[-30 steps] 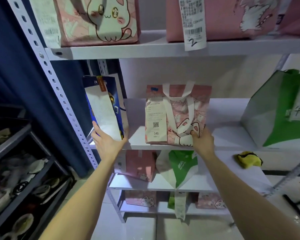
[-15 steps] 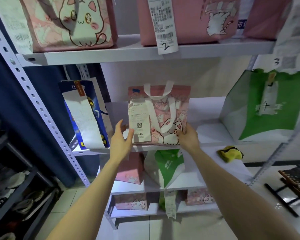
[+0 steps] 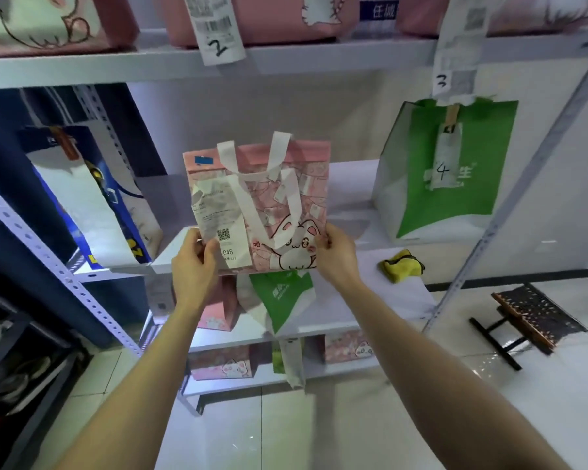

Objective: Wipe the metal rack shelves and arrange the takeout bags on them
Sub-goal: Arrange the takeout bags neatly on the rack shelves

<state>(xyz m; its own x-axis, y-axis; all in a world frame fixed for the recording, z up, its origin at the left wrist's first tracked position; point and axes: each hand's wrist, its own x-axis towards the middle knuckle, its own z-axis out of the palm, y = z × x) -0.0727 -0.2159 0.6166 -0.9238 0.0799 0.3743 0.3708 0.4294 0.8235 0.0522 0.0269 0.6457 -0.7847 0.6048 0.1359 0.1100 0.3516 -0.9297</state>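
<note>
At the far left the perforated rack upright (image 3: 31, 245) carries the middle shelf (image 3: 350, 198), and on that shelf's left end a blue bag (image 3: 92, 198) stands tilted, its top leaning away to the left. Next comes the left hand (image 3: 194, 262), its fingers (image 3: 197, 245) curled round the lower left corner of the pink bag (image 3: 262, 205), with the thumb pressed on the loose receipt (image 3: 218, 222) taped to the front. The pink bag sits upright at the very front lip of the shelf, between the blue bag and the green one; whether its base rests on the lip or hangs just clear of it I cannot tell. The right hand (image 3: 336, 256) pinches the lower right corner, thumb across the printed cat and the other fingers (image 3: 321, 240) tucked behind. Further right a yellow cloth (image 3: 401, 264) lies crumpled on a white surface just below the green bag (image 3: 445, 171), which stands well apart, by the right-hand post. The likely trouble is the low grip: both hands hold only the bottom corners, so a soft bag could fold or topple forward off the lip onto the bags below. The thumb on the receipt might crease or tear it, and a slide leftward could nudge the already leaning blue bag over.
</note>
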